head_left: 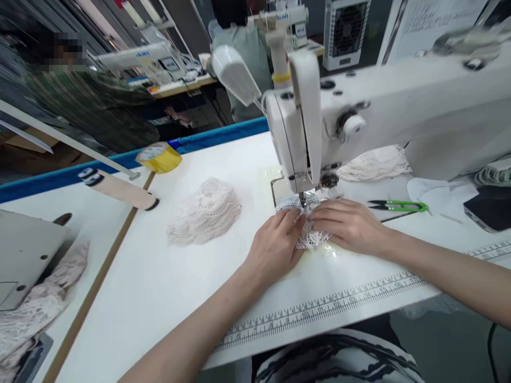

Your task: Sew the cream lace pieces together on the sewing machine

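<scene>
Left hand (275,247) curls its fingers around the lace (313,239), gripping it. Right hand (347,226) lies flat on it, unclenched. The lace sits under the sewing machine (359,106) needle on a table (167,287). Snips (399,206) lie just right.

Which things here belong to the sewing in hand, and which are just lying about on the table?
In hand:
- lace piece, pressed flat by the left hand and right hand
- sewing machine, needle end over the lace

Lying about, untouched:
- lace stack
- second lace stack behind the machine
- green snips
- yellow tape roll
- phone
</scene>
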The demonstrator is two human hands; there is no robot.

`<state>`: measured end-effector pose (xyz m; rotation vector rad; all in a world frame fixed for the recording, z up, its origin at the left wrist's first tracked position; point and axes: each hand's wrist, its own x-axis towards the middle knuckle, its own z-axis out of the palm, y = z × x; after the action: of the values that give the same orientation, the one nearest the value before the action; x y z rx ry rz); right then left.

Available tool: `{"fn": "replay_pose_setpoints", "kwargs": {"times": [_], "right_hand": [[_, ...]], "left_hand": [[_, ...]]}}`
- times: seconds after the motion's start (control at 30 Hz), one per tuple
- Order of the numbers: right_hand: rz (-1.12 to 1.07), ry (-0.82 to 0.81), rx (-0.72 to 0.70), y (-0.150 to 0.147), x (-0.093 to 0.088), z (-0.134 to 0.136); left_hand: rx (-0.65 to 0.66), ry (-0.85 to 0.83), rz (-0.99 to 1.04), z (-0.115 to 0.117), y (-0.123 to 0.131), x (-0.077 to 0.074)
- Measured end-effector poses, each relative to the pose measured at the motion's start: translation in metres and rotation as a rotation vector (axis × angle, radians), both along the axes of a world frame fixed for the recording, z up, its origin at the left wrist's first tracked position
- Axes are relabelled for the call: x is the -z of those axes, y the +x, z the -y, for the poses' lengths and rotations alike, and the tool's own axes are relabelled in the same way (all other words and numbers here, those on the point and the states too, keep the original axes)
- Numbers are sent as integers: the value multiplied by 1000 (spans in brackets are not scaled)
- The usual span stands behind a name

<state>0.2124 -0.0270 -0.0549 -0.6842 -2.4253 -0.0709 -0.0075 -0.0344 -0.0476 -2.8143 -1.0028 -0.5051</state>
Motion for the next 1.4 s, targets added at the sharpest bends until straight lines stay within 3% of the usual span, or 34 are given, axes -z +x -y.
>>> {"fn": "replay_pose_setpoints", "kwargs": {"times": [0.43, 1.4], "right_hand": [[31, 101, 29, -4, -3, 3], [42, 143, 79, -5, -5, -2]], "left_hand": [[15, 103, -77, 1, -1, 1], [-41, 70, -77, -4, 2, 0]]}}
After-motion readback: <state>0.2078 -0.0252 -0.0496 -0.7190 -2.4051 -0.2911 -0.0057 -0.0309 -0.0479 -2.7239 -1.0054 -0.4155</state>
